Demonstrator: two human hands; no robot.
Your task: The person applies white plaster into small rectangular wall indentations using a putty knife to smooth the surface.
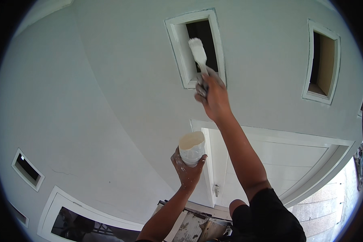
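My right hand (211,90) is raised high and closed around the handle of a paintbrush (198,51). The brush points upward, its head coated white, and appears in front of a small rectangular wall opening with a white frame (180,52). Whether the bristles touch the frame I cannot tell. Lower and to the left, my left hand (188,171) grips a white cut-open plastic container (191,151) from below and around its sides. The container's mouth faces up, with a cream-coloured inside; its bottom is hidden. White spatters mark my left hand and wrist.
A second framed opening (322,64) is in the pale grey wall (262,52) at right. Below stands a white door (270,151) with a handle. A worn, paint-stained surface (191,226) lies beneath me. White-framed windows (28,169) are at lower left.
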